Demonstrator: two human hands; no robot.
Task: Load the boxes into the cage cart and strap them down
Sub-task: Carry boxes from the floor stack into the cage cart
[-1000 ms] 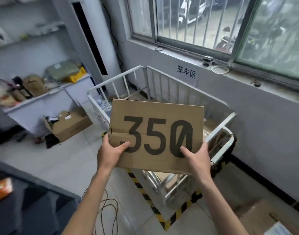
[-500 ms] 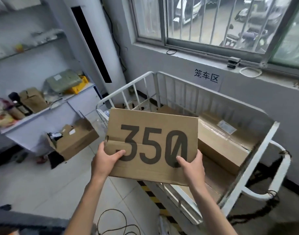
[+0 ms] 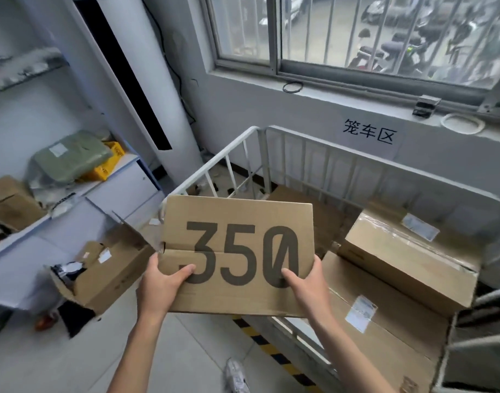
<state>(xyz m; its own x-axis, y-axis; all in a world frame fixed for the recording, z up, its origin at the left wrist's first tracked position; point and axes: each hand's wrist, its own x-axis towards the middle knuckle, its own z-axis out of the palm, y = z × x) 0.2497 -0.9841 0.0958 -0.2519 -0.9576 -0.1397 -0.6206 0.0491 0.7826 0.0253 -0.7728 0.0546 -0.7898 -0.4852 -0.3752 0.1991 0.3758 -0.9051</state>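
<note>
Window wall behind, white cage cart [image 3: 356, 156] below it, two taped boxes [image 3: 407, 259] already inside. We hold the 350 box [image 3: 237, 219] over the cart's near-left corner, left hand [image 3: 161, 285] and right hand [image 3: 308, 285] clamped on its lower corners; we should lower it flat into the free left side.

"350" printed black on cardboard box [image 3: 237, 251], "笼车区" on paper wall sign [image 3: 369, 131]

— How many boxes sit inside the cage cart [image 3: 322, 154]?
— Two show plainly: one taped box [image 3: 407, 259], one flat box [image 3: 384, 330].
— And outside it?
— One 350 box [image 3: 237, 251] at its near side, between two hands, the left hand [image 3: 158, 287] and the right hand [image 3: 308, 285]; one open box [image 3: 107, 273] on the floor to its left.
</note>
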